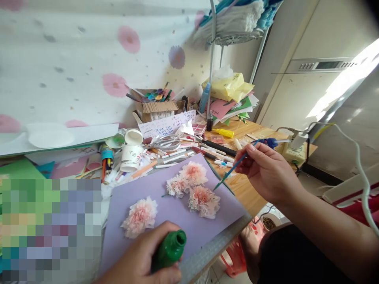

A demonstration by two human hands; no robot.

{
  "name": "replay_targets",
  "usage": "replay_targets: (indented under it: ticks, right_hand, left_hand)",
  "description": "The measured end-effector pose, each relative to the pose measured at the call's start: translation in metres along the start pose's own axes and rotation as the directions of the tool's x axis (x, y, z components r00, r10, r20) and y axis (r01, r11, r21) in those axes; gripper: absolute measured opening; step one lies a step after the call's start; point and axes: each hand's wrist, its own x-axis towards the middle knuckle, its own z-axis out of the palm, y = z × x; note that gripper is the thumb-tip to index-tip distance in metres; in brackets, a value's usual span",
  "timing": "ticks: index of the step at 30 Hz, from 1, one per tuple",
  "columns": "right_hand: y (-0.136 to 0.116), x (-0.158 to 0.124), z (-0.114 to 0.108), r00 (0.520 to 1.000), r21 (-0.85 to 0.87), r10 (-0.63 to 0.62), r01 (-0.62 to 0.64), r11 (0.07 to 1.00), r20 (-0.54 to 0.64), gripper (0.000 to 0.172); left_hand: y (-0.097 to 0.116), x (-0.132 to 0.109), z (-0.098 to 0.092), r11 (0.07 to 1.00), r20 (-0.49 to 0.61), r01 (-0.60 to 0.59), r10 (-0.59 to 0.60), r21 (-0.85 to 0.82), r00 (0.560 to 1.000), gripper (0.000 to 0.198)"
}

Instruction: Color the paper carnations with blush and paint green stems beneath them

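Note:
My left hand [145,254] is wrapped round a small green bottle [171,248] with its mouth uncovered, above the near edge of a purple sheet [174,209]. A thin blue-green paintbrush [232,169] is pinched in my right hand [263,165], slanting down so its green tip is beside the right-hand flower. Three pink-and-white paper flowers [194,173] sit grouped on the sheet's upper right, and another paper flower [140,217] lies apart at the left. A short dark green mark [164,195] shows at the left of the group.
Pens and markers [174,152] are heaped behind the sheet, with white paper cups [131,157] and a cardboard box [158,110] of brushes. A glue gun [268,142] and a power strip [293,152] lie at the right. Part of the left is pixelated.

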Motion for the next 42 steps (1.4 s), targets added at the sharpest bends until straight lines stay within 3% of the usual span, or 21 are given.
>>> replay_targets:
  ticks: [10, 15, 20, 24, 26, 29, 33, 36, 42]
  right_hand:
    - [-0.004, -0.028, 0.002, 0.996, -0.009, 0.026, -0.027, 1.000, -0.081, 0.028]
    - [-0.003, -0.032, -0.027, 0.993, -0.033, 0.047, -0.051, 0.998, -0.106, 0.022]
    - [-0.003, -0.029, -0.065, 0.997, -0.245, 0.081, -0.081, 0.966, -0.009, 0.023]
    - [-0.011, -0.028, -0.076, 0.983, -0.419, 0.142, -0.079, 0.904, 0.120, 0.025]
    - [-0.013, -0.028, -0.080, 0.972, -0.502, 0.165, -0.059, 0.863, 0.169, 0.023]
    - [-0.011, -0.031, -0.088, 0.975, -0.634, 0.155, -0.018, 0.773, 0.161, 0.022]
    - [-0.006, -0.035, -0.096, 0.974, -0.764, 0.084, 0.109, 0.636, 0.209, 0.018]
    - [0.001, -0.037, -0.094, 0.964, -0.784, 0.043, 0.187, 0.591, 0.262, 0.014]
    - [0.012, -0.043, -0.074, 0.889, -0.750, -0.052, 0.413, 0.517, 0.454, 0.006]
  left_hand:
    - [0.010, -0.003, -0.001, 0.995, 0.046, -0.082, 0.084, -0.053, 0.995, 0.023]
    - [0.008, -0.003, 0.000, 0.992, 0.032, -0.106, 0.108, -0.070, 0.994, 0.023]
    - [0.006, -0.002, -0.002, 0.993, 0.047, -0.101, 0.104, -0.052, 0.993, 0.022]
    - [0.003, 0.000, -0.002, 0.998, 0.054, -0.063, 0.064, -0.019, 0.997, 0.024]
    - [0.000, 0.000, -0.001, 0.998, 0.006, -0.030, 0.030, 0.063, 1.000, 0.031]
    - [-0.007, 0.000, 0.000, 0.998, -0.083, 0.032, -0.028, 0.049, 0.996, 0.045]
    - [-0.016, -0.001, 0.003, 0.999, -0.094, 0.047, -0.048, -0.014, 0.994, 0.049]
    - [-0.022, -0.001, 0.005, 0.998, -0.110, 0.051, -0.054, -0.036, 0.992, 0.049]
    - [-0.023, -0.001, 0.005, 0.997, -0.134, 0.061, -0.067, -0.051, 0.989, 0.044]
